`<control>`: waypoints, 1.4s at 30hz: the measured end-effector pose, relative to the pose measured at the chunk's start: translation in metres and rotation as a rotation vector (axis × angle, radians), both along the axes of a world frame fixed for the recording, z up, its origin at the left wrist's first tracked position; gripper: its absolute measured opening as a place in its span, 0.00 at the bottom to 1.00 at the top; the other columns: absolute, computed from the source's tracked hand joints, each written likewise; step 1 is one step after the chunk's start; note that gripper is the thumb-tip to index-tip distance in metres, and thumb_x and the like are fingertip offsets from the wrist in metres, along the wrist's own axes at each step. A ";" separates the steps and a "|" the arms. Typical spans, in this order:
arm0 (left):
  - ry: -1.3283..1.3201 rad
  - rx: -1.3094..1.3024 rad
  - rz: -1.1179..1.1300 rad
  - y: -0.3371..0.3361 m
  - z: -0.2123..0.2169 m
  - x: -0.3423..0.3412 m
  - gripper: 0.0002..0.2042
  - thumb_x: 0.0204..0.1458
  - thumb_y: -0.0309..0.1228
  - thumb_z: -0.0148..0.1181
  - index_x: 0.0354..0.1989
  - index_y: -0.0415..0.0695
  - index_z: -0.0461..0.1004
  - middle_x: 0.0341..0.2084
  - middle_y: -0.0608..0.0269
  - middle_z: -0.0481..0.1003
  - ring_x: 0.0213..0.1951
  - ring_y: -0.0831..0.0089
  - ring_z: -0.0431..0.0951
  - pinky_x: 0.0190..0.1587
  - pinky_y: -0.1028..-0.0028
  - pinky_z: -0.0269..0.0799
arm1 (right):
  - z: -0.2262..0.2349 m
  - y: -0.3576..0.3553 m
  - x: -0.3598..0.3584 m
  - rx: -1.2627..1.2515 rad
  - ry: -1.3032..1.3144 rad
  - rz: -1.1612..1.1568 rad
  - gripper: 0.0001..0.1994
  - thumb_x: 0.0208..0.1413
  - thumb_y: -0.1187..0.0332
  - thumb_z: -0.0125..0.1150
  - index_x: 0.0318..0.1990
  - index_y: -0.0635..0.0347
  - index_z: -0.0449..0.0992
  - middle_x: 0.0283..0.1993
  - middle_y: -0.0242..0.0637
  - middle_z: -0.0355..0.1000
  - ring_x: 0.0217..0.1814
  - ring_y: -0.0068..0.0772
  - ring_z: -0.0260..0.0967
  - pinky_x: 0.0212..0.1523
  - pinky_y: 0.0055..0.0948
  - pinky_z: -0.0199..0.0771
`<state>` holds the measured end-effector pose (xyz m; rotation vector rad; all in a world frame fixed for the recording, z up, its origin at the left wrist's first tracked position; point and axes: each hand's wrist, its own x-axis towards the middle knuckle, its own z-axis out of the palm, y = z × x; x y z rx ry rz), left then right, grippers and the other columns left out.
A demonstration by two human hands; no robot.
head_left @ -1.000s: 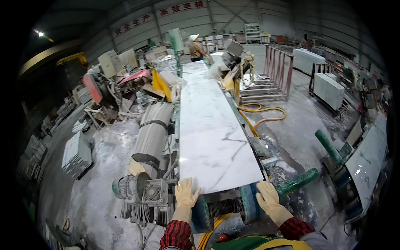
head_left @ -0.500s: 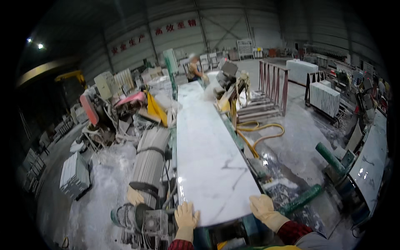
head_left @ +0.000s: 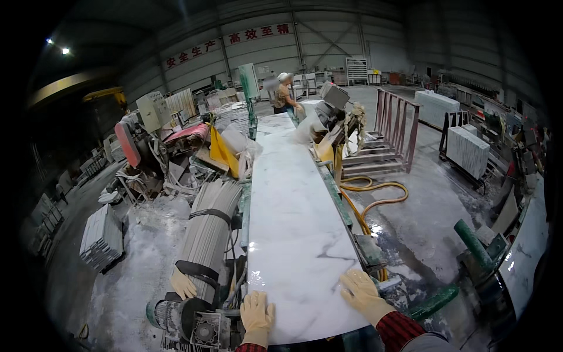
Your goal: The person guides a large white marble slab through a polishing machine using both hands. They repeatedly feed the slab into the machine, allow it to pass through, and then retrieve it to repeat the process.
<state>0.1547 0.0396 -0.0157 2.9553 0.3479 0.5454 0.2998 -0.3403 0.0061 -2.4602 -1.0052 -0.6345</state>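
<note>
A long white marble slab with grey veins (head_left: 299,234) lies flat and wet on a green-framed conveyor, stretching away from me. My left hand (head_left: 257,318), in a cream glove, rests on its near left corner with the fingers laid out flat. On the near right edge lies my right hand (head_left: 365,296), gloved alike, fingers extended over the surface and the palm toward the rim. Neither hand is wrapped round anything. Another cream glove (head_left: 183,283) lies beside the motor, against a bundle of strapped grey strips (head_left: 208,234); no arm shows in it.
An electric motor (head_left: 170,317) stands left of the slab. Machine heads with yellow guards (head_left: 221,154) flank the conveyor farther off. A person in a white cap (head_left: 284,97) stands at its far end. Right are a yellow hose (head_left: 384,202), a metal rack (head_left: 396,126) and green rollers (head_left: 434,302).
The slab's near edge has come closer to me, covering more of the machine below. Both hands have moved nearer with it, staying on the slab. The view has shifted slightly.
</note>
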 end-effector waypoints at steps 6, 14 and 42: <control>0.083 -0.074 -0.024 0.003 0.015 -0.005 0.29 0.65 0.44 0.65 0.72 0.48 0.71 0.72 0.44 0.71 0.74 0.38 0.66 0.74 0.46 0.63 | 0.001 0.011 0.010 0.019 0.033 0.002 0.23 0.58 0.60 0.69 0.60 0.55 0.79 0.61 0.45 0.74 0.69 0.54 0.69 0.72 0.52 0.68; -0.074 0.070 -0.022 0.002 0.003 -0.006 0.26 0.63 0.44 0.67 0.67 0.48 0.74 0.68 0.47 0.75 0.70 0.44 0.69 0.70 0.47 0.66 | 0.002 0.011 0.007 0.079 0.015 0.000 0.21 0.56 0.62 0.68 0.57 0.55 0.80 0.60 0.45 0.74 0.66 0.54 0.70 0.69 0.52 0.70; -0.047 -0.071 0.004 -0.004 0.015 -0.020 0.26 0.67 0.45 0.64 0.71 0.52 0.73 0.72 0.51 0.73 0.73 0.47 0.70 0.71 0.49 0.67 | 0.007 0.005 -0.012 0.028 0.043 0.067 0.21 0.55 0.66 0.69 0.56 0.63 0.79 0.58 0.55 0.74 0.60 0.64 0.70 0.64 0.59 0.70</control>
